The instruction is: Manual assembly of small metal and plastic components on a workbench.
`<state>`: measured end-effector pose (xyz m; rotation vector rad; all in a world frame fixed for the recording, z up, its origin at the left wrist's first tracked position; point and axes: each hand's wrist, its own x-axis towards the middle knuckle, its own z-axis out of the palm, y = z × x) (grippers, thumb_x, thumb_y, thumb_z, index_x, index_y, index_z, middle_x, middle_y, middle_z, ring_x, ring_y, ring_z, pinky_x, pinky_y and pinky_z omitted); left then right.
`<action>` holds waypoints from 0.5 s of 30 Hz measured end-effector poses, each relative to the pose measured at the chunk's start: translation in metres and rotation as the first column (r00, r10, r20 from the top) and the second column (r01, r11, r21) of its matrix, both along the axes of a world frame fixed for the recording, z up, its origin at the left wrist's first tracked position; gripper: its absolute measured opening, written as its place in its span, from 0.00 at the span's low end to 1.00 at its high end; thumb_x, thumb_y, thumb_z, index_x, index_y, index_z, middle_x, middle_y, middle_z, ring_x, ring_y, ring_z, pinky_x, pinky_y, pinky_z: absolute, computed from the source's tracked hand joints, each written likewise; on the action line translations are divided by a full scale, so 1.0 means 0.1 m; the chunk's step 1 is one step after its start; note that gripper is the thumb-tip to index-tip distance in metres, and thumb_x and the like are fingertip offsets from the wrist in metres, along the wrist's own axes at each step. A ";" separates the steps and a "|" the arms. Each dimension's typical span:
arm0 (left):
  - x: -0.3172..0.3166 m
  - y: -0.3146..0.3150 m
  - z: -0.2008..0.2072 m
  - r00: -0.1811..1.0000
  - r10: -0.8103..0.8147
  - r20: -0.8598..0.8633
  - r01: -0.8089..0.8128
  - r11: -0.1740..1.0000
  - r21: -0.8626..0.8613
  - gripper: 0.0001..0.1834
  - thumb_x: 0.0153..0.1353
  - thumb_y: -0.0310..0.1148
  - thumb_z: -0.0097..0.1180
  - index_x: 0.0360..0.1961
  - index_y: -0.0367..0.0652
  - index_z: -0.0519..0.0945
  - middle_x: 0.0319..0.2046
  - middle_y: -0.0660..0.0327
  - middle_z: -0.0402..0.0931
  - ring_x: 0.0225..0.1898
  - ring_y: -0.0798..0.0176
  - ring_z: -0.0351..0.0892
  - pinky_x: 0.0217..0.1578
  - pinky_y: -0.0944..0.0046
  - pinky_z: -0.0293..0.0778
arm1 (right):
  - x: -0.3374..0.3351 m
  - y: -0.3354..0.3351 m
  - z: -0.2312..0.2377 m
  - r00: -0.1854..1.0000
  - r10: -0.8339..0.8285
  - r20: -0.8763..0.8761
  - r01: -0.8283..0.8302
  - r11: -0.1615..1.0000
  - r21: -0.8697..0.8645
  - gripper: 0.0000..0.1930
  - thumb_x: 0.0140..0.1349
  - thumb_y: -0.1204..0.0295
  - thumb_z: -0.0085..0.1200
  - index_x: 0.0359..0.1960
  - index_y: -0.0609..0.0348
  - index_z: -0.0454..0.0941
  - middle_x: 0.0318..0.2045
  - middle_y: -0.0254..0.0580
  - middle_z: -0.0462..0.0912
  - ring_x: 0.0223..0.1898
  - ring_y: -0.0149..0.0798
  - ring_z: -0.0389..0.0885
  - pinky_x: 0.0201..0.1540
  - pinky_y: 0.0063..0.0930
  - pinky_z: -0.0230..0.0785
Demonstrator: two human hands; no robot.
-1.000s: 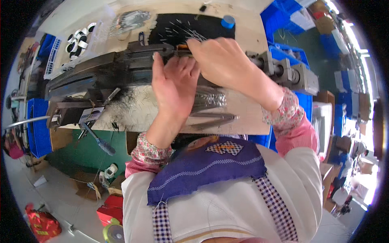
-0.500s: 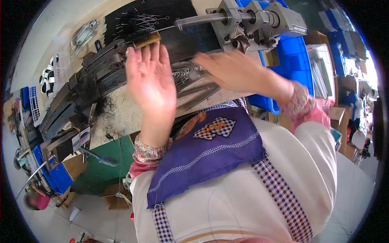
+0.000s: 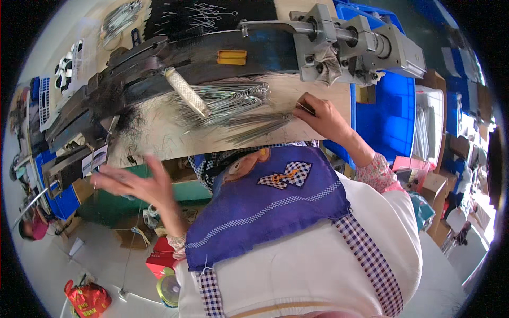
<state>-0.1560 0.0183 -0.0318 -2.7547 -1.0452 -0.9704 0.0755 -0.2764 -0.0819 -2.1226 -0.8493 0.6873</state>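
My left hand (image 3: 140, 183), smeared by motion, is off the bench's near edge at the left, its fingers spread and nothing seen in them. On the bench's right, my right hand (image 3: 324, 119) pinches at the end of a bundle of thin straight wires (image 3: 260, 127); a fine wire seems to be between thumb and finger. Beside that bundle lies a pile of bent, looped wires (image 3: 241, 95). A white wrapped stick (image 3: 186, 93) rests across the pile. On the dark metal bed sits a small yellow block (image 3: 231, 57), below the tip of the machine's spindle (image 3: 275, 27).
A grey clamp-like machine head (image 3: 366, 45) stands at the right, next to a blue bin (image 3: 384, 122). Looped wire pins (image 3: 204, 16) lie on a black mat at the back. Along the left runs a dark lever mechanism (image 3: 106, 90). Dark bristle scraps (image 3: 127, 124) litter the bench.
My left hand has swung from the metal bed down to the left. My right hand has gone to the straight wires. The black bristles and wire by the yellow block are gone from there.
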 end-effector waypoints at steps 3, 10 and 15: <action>-1.13 0.99 -0.56 0.659 0.684 -0.311 -0.535 0.718 0.446 0.48 0.55 0.48 0.58 0.70 0.45 0.47 0.63 0.37 0.56 0.64 0.39 0.60 0.58 0.43 0.63 | -0.07 0.06 0.18 0.996 -0.091 -0.023 0.092 0.995 0.040 0.12 0.61 0.68 0.57 0.36 0.65 0.71 0.28 0.54 0.80 0.31 0.54 0.79 0.34 0.36 0.69; -1.94 1.30 -0.67 0.627 0.773 -0.095 -0.777 0.629 -0.002 0.36 0.54 0.44 0.59 0.65 0.53 0.63 0.29 0.46 0.81 0.29 0.41 0.81 0.30 0.47 0.76 | -0.17 0.04 0.30 0.937 -0.332 -0.105 0.348 0.910 0.225 0.07 0.63 0.73 0.54 0.36 0.62 0.71 0.21 0.35 0.69 0.25 0.24 0.63 0.27 0.21 0.60; -2.02 1.34 -0.60 0.609 0.789 -0.082 -0.793 0.604 -0.081 0.37 0.55 0.44 0.59 0.65 0.50 0.62 0.35 0.44 0.81 0.34 0.40 0.81 0.31 0.48 0.76 | -0.09 0.06 0.56 0.885 -0.379 -0.273 0.466 0.737 0.489 0.04 0.68 0.75 0.45 0.40 0.61 0.69 0.26 0.28 0.68 0.22 0.20 0.60 0.23 0.16 0.56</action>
